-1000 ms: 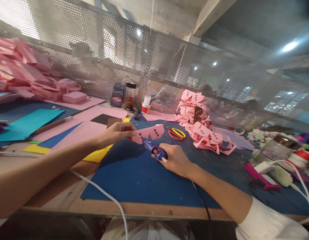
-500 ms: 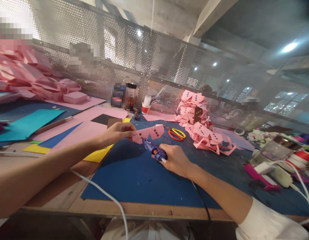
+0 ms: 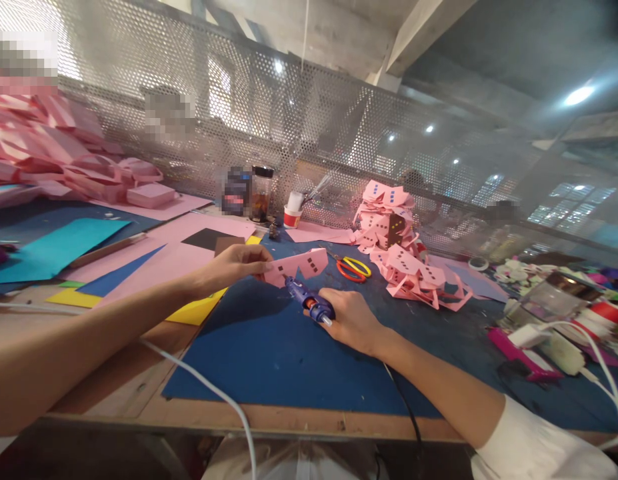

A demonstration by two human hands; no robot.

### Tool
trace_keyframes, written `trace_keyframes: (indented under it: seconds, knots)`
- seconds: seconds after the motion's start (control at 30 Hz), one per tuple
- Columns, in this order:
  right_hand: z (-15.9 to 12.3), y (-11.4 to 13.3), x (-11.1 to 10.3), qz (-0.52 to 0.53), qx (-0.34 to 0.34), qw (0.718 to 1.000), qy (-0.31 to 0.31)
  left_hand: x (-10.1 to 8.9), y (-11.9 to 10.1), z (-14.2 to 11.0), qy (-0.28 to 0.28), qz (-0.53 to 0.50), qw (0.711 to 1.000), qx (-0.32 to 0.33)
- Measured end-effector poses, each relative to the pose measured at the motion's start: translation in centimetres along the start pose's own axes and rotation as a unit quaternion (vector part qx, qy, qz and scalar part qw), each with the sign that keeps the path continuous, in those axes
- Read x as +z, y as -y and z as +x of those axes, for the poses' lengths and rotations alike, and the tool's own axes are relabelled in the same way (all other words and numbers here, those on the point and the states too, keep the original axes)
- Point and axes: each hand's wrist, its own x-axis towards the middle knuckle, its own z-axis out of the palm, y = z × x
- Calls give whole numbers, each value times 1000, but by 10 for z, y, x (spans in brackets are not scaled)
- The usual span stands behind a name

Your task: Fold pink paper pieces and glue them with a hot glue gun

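Note:
Above the blue mat, my left hand pinches the left end of a folded pink paper piece with small dark squares on it. My right hand is wrapped round a purple hot glue gun, a clear glue stick poking from its rear. The gun's nozzle meets the lower edge of the paper near my left fingers; whether glue is coming out is too small to tell. Scissors with red and yellow handles lie just behind, beside a pile of similar pink paper pieces.
Coloured paper sheets and a large heap of pink paper shapes spread over the left. A lidded jar and a cup stand at the back by the mesh screen. A white cable crosses the front edge; a power strip lies right.

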Motion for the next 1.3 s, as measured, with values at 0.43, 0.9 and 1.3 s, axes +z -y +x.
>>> trace_keyframes:
  seconds: [0.43, 0.9, 1.3]
  knots:
    - [4, 6, -5, 110, 36, 991, -68, 2, -9, -2, -27, -4, 999, -23]
    - [10, -4, -13, 347, 170, 919, -72, -5, -4, 1, -135, -42, 989, -34]
    - [22, -38, -3, 342, 217, 913, -49, -54, 16, 11, -315, -184, 931, -27]
